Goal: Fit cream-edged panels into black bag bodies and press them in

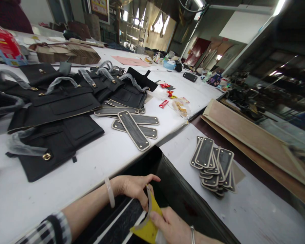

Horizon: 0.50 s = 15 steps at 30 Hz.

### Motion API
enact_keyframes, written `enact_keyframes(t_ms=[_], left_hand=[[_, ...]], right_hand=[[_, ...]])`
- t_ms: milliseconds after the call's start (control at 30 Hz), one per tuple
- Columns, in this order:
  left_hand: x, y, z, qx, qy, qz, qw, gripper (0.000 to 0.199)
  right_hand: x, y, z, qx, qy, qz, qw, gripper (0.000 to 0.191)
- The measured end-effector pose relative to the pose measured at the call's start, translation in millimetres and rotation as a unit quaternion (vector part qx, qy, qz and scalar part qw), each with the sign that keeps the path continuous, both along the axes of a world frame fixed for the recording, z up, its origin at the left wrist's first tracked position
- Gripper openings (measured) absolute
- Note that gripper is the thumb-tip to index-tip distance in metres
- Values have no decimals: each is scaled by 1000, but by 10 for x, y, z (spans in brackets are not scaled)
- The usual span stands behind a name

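At the bottom centre, my right hand (171, 223) grips a yellow piece of sheet (152, 222) with a pale greyish edge; its exact kind is unclear. My left hand (134, 188) is closed at the upper end of that yellow piece, thumb and fingers at its edge and the index finger stretched out. Below both hands lies a dark panel with pale edge strips (124, 217), partly covered by them. Under it is a dark recess between the tables.
Black bag pieces (56, 101) with wrapped handles cover the left of the white table (91, 179). Grey, pale-edged base panels (134, 130) lie nearby; a stack of panels (213, 166) stands right. Candy wrappers (164, 103) and a leaning board (256, 145) lie beyond.
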State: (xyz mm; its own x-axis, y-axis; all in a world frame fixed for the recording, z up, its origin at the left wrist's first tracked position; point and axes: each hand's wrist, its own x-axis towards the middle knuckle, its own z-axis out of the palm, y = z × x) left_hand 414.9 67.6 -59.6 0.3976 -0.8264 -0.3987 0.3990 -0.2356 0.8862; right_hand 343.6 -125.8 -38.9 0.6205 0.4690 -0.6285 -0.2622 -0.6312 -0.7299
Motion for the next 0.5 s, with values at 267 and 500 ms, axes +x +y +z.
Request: enact_keyframes(t_ms=[267, 500], left_hand=[[-50, 154, 39, -91, 93, 83, 988, 90], [-213, 256, 322, 17, -45, 130, 990, 78]], right_hand=[[-97, 262, -86, 29, 72, -62, 995, 82], [-300, 481, -198, 23, 84, -139, 986, 86]])
